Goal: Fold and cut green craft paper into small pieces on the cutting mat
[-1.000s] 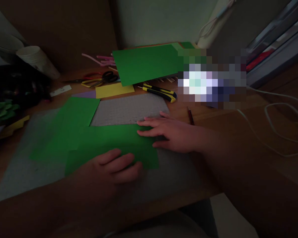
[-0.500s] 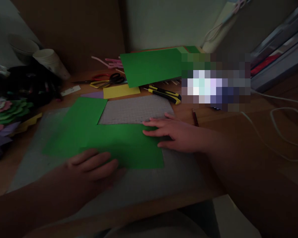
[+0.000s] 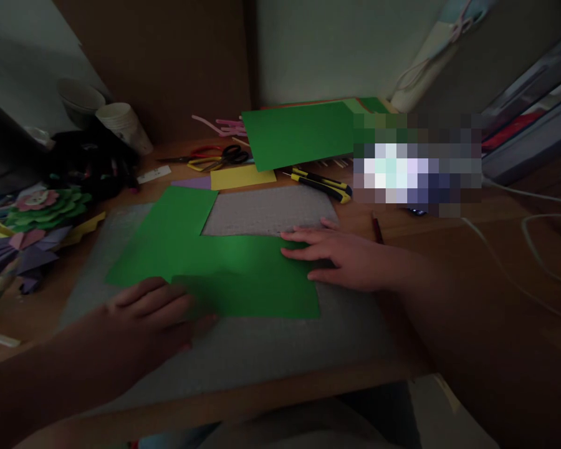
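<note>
An L-shaped sheet of green paper (image 3: 243,262) lies on a grey cutting mat (image 3: 271,352). My right hand (image 3: 341,255) rests flat on the sheet's right side with fingers spread. Over the lower left edge is my left hand (image 3: 154,315), its fingers loosely bent and apart, the foremost one blurred. The hand hides part of that edge, and I see nothing held in it. Behind the sheet lie a yellow paper strip (image 3: 243,177), a purple paper piece (image 3: 192,183) and yellow-black utility knives (image 3: 322,183).
Scissors (image 3: 219,157) and more green paper (image 3: 303,134) lie at the back. Paper flowers (image 3: 47,209) and stacked white cups (image 3: 124,128) stand left. A dark red pencil-like stick (image 3: 378,229) and a white cable (image 3: 495,268) are right. A pixelated patch hides something.
My left hand has slid left along the lower edge of the green paper. My right hand stays in place on the sheet. The whole view has shifted slightly, showing more at the left.
</note>
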The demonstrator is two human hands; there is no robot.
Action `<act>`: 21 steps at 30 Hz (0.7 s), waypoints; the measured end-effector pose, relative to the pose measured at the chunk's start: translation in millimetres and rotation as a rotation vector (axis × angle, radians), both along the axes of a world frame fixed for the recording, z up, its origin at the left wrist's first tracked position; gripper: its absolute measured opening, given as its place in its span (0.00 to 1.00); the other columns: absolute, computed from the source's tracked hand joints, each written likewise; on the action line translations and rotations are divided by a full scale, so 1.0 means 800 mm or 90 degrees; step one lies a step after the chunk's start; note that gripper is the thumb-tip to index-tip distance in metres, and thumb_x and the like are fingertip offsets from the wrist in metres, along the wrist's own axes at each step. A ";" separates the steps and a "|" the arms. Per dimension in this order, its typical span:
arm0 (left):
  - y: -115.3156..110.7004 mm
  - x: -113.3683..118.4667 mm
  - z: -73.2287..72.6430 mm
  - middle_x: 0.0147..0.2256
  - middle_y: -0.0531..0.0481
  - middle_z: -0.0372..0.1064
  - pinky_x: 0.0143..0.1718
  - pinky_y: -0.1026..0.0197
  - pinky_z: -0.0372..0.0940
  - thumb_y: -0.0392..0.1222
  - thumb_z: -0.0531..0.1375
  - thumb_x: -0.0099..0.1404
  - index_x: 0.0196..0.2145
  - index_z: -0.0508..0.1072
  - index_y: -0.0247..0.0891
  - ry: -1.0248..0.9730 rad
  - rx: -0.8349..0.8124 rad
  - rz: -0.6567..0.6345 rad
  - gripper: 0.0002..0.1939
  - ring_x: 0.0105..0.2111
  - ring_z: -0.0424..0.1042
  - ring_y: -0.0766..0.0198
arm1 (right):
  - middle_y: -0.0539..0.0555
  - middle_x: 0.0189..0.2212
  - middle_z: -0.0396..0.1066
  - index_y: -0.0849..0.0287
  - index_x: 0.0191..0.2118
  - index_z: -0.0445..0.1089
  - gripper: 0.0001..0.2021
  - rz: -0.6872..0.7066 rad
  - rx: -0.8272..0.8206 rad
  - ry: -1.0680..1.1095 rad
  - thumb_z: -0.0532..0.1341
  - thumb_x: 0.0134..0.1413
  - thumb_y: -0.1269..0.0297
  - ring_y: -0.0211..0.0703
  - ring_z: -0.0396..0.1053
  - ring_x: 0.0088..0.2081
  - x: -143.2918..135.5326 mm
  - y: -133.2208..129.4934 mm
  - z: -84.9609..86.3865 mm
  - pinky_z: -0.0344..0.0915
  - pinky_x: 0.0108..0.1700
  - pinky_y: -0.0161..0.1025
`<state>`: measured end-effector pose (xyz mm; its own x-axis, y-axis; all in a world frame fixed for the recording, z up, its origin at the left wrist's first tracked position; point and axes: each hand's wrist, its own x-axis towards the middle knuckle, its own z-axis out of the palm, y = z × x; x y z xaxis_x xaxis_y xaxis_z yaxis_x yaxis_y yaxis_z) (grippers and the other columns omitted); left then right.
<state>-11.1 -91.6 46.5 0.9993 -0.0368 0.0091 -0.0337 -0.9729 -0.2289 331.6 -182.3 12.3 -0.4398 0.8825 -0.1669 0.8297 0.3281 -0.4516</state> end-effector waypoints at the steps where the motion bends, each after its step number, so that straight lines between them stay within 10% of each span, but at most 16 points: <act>1: -0.002 -0.002 0.000 0.37 0.58 0.69 0.46 0.60 0.54 0.41 0.50 0.69 0.48 0.71 0.52 -0.004 -0.005 0.018 0.15 0.40 0.63 0.62 | 0.49 0.66 0.44 0.45 0.62 0.54 0.25 0.000 -0.001 -0.003 0.56 0.59 0.62 0.51 0.42 0.66 0.000 0.000 0.000 0.31 0.63 0.63; 6: -0.011 -0.020 -0.004 0.37 0.56 0.69 0.49 0.58 0.54 0.45 0.48 0.70 0.41 0.75 0.51 -0.028 -0.041 0.156 0.15 0.42 0.64 0.61 | 0.49 0.66 0.44 0.45 0.62 0.55 0.25 -0.007 -0.002 -0.008 0.56 0.59 0.62 0.52 0.43 0.65 -0.001 -0.001 -0.001 0.32 0.62 0.64; 21: 0.002 -0.075 -0.008 0.42 0.54 0.71 0.49 0.53 0.53 0.29 0.47 0.64 0.54 0.66 0.56 0.049 -0.030 0.186 0.28 0.45 0.64 0.57 | 0.48 0.66 0.43 0.44 0.62 0.53 0.26 -0.009 -0.016 -0.017 0.55 0.59 0.63 0.53 0.41 0.66 -0.002 0.001 -0.002 0.33 0.62 0.67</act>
